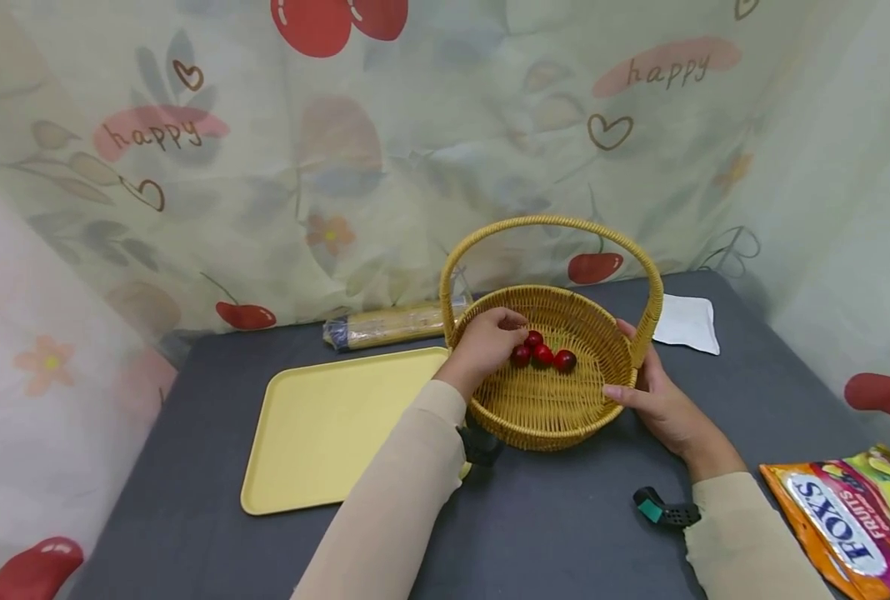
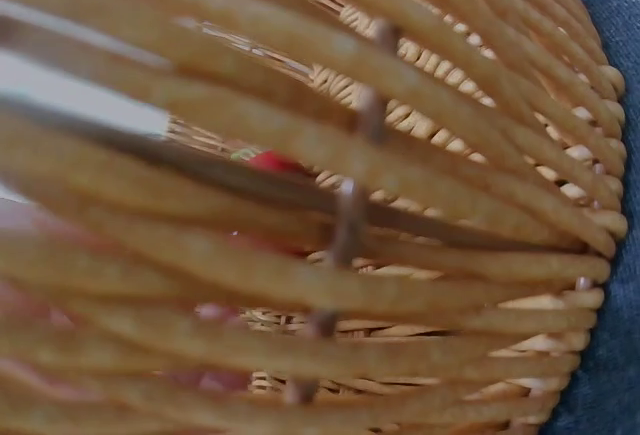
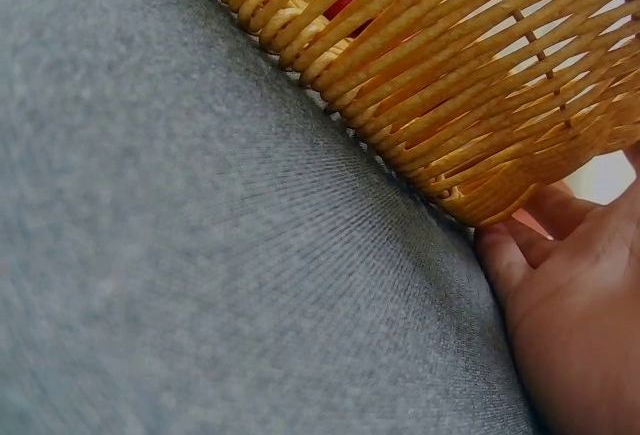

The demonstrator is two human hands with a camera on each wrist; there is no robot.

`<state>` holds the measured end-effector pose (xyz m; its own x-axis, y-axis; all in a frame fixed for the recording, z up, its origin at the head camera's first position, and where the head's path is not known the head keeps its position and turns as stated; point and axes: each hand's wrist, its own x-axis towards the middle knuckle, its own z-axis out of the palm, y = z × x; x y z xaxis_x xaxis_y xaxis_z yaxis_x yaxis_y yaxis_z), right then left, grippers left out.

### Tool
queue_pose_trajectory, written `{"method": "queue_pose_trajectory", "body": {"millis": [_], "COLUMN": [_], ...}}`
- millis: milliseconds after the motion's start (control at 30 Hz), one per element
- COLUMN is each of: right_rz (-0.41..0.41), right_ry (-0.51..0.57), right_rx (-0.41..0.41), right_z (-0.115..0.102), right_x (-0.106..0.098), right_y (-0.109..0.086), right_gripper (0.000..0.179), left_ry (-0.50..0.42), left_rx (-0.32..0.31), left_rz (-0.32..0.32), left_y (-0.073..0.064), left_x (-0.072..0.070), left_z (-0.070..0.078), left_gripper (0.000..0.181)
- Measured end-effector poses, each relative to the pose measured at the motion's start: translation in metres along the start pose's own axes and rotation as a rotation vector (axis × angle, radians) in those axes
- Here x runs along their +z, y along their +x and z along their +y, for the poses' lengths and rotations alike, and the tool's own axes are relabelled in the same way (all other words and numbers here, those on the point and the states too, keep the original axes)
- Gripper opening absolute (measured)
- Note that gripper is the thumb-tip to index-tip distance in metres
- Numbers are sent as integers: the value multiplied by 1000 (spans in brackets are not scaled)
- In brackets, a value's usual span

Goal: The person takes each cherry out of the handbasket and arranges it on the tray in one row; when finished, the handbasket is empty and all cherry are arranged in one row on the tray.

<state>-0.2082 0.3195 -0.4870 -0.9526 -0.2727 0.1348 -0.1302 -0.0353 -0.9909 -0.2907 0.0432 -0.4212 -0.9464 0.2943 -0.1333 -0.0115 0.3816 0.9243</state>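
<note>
A round woven basket (image 1: 542, 412) with a tall arched handle (image 1: 557, 221) stands on the dark cloth. Inside it lie several glossy dark red cherries (image 1: 565, 361), grouped at the middle left. My left hand (image 1: 490, 340) reaches over the left rim, fingers bent and fingertips right at the cherries; I cannot tell if it pinches one. My right hand (image 1: 666, 408) grips the basket's right side, thumb over the rim and fingers round the outside near the handle's foot. Woven strands fill the left wrist view, with a red cherry (image 2: 275, 162) showing through the gaps.
A pale yellow tray (image 1: 340, 433) lies left of the basket, partly behind my left arm. Behind it is a long plastic-wrapped bundle (image 1: 392, 325). A white packet (image 1: 688, 323) sits at the back right, and a colourful FOX'S bag (image 1: 850, 521) at the right front.
</note>
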Motion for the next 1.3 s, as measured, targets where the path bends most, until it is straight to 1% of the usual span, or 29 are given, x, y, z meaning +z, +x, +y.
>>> {"method": "queue_pose_trajectory", "body": {"millis": [167,300,400,500,733,833,933,1100,1200,1300], "right_rz": [-2,0,-1,1,6,5,4,3,5,7], "right_ry": [15,16,11,8,-1,-1,0,-1,-1,2], "right_rx": [-6,-8,-6,-5,-1,0,1,2,5,7], "right_z": [3,3,2,2,0,0,1,1,1,2], "right_x": [0,-1,0,0,1,1,1,1,0,0], "right_y": [-1,-1,0,0,0,0,0,1,1,0], "right_gripper": [100,100,101,101,100,101,102,102,102,102], "left_ry": [46,96,151,197,249,248,227,144,94,69], "left_rx": [-25,-48,-58,-62,-69,-70,-67,-56,-30,12], "left_rz": [-22,-55,-68,-68,-92,-97,-83,-33,1,28], "left_y": [4,7,6,5,3,3,3,4,3,1], "left_x": [3,4,3,4,4,4,3,3,4,5], "left_z": [-4,-5,-4,-3,-1,-1,-2,-4,-3,-2], "left_gripper": [23,22,21,19,17,16,17,21,21,22]}}
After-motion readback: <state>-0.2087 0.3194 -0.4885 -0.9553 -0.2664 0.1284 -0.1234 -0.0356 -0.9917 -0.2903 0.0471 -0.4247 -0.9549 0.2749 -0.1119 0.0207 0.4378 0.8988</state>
